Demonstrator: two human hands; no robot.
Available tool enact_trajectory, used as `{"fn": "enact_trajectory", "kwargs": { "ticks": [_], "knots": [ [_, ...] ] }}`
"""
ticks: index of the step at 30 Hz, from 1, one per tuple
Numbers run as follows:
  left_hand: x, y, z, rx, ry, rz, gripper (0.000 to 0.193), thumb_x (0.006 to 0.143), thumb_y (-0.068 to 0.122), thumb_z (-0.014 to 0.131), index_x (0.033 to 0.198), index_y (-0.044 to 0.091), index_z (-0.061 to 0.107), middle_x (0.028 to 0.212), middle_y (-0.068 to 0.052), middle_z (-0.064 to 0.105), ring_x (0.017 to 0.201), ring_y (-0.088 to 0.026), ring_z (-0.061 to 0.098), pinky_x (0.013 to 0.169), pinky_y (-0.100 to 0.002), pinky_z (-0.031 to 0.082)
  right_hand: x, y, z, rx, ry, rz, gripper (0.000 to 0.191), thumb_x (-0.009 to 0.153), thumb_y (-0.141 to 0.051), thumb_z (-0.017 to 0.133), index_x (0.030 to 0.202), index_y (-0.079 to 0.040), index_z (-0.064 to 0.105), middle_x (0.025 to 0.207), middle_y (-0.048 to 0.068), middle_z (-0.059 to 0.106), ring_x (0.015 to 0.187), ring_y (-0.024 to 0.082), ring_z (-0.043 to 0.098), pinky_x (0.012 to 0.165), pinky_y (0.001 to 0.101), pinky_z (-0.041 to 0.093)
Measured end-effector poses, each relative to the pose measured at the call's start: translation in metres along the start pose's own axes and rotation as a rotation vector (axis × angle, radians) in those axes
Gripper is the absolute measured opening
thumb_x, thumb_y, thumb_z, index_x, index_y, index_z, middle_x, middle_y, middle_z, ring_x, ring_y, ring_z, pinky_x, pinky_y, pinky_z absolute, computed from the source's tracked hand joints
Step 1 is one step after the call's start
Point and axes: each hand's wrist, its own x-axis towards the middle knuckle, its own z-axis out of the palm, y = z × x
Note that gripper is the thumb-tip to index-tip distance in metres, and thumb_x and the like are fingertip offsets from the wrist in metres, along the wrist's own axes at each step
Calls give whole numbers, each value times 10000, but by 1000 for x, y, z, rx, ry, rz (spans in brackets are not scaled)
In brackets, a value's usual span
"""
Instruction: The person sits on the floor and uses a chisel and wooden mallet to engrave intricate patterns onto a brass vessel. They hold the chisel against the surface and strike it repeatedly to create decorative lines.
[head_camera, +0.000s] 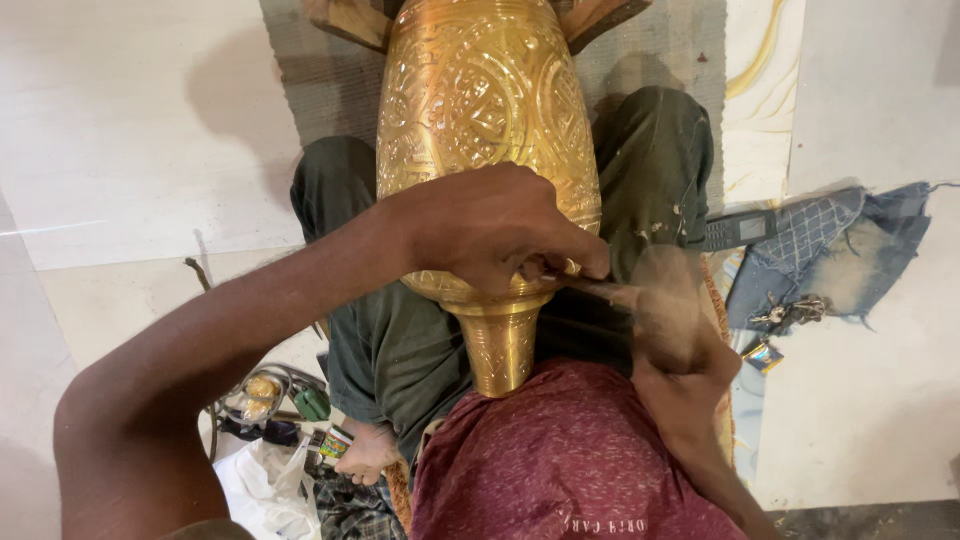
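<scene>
Left to right: a white plastic bag (262, 490) on the floor; the left hand (495, 230), grip clenched on a small tool against the engraved brass vase (487, 110) lying across the lap; the right hand (672, 340), motion-blurred, grip state indeterminable; a dark phone (738, 230); blue denim cloth (850, 250).

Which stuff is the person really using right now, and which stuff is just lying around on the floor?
In use:
brass vase, lying across the lap
left hand, pressing a small tool to the vase
right hand, blurred, swinging something too blurred to name

Just lying about:
phone
denim cloth
white plastic bag
coiled cable
</scene>
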Motion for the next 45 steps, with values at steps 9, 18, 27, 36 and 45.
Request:
{"fn": "enact_trajectory", "kwargs": {
  "ticks": [9,18,27,36,45],
  "knots": [
    [3,0,3,40,32,17,562,664,11,753,1191,193,680,803,-49,725,688,-270,697,558,-417,480,8,-11,-7,-39,-134,133,130,882,82,760,965,13,690,737,65,680,575,92,598,521,245,480],
    [5,4,-2,39,-14,-26,474,713,31,780,1149,193,687,746,-69,703,680,-310,684,547,-447,461,-5,16,-9,42,-30,-18,124,860,41,758,937,-11,676,793,51,673,660,85,617,582,258,503],
    [4,5,-5,-18,-24,-35,475,690,40,768,1136,177,676,777,-68,712,710,-310,697,563,-441,479,0,5,-4,265,-24,60,239,924,-44,781,1035,-88,574,858,38,669,727,122,620,655,265,521],
    [7,2,-3,26,-13,-3,467,698,45,784,1133,185,687,736,-46,700,652,-274,678,541,-432,453,-3,36,-4,113,-32,-163,155,936,16,787,997,-69,673,776,2,635,573,103,545,517,271,458],
    [5,5,-2,55,-22,-41,500,665,28,789,1129,189,695,721,-59,688,668,-290,678,549,-428,462,7,-2,9,-21,55,-226,216,918,31,804,1028,-69,648,897,74,675,784,126,622,708,272,510]
  ]
}}
